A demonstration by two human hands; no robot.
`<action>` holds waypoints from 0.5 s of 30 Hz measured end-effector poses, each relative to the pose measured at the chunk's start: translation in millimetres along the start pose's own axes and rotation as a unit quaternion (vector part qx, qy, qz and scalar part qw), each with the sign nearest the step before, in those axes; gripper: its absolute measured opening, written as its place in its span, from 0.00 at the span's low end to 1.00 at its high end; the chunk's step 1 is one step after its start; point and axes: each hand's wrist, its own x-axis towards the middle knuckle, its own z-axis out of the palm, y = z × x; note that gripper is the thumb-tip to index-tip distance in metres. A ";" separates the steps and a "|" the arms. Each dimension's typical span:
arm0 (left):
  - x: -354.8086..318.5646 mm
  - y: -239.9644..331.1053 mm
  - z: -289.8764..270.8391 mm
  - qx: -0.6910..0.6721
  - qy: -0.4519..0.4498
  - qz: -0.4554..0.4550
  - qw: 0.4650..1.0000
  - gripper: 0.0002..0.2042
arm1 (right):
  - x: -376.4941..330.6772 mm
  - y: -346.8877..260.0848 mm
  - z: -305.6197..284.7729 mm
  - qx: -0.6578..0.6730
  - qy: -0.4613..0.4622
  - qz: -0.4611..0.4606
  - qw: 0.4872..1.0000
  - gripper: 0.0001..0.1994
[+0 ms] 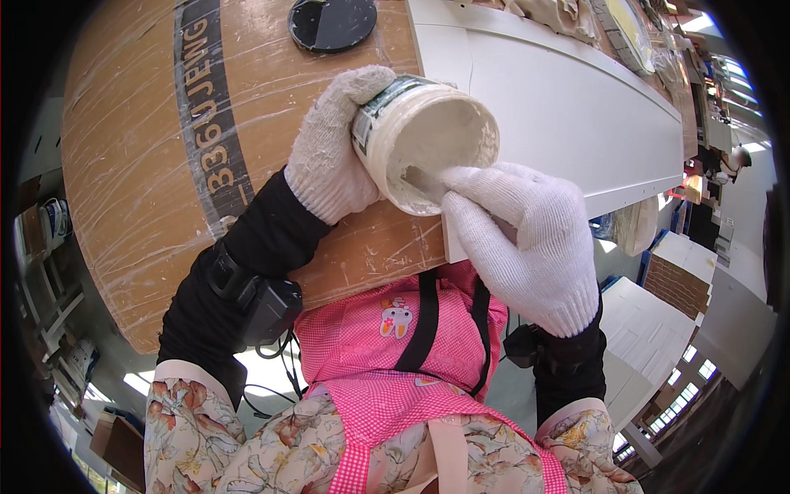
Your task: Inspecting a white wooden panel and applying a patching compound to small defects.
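My left hand (327,150), in a white knitted glove, grips a white plastic tub (381,156) by its side. The tub is tilted so that its mouth faces me, and whitish paste coats its inner wall. My right hand (535,239), gloved the same way, has its thumb and fingers pinched on a small putty knife (421,179). Its flat blade reaches into the tub near the lower rim. The handle is hidden by my fingers. Beneath the tub are a white panel (559,107) and a brown, film-wrapped surface (132,165).
A round black lid (333,23) with pale smears lies at the far edge of the brown surface. Crumpled beige material (559,16) sits beyond the panel. Stacked white boards (642,329) stand to the right. Black cables (284,366) hang by my left forearm.
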 end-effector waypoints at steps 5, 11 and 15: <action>-0.2 -0.7 3.6 -0.015 0.011 -0.004 1.000 0.15 | 0.5 -0.5 -1.4 -0.043 0.021 -0.021 0.999 0.08; 0.7 -2.2 7.0 0.006 0.059 0.011 0.998 0.14 | 3.9 -12.9 -5.4 -0.157 -0.009 -0.031 0.987 0.07; 0.1 -1.9 8.0 -0.002 0.044 0.009 0.999 0.13 | 8.8 -10.2 -3.7 -0.162 -0.032 -0.031 0.986 0.07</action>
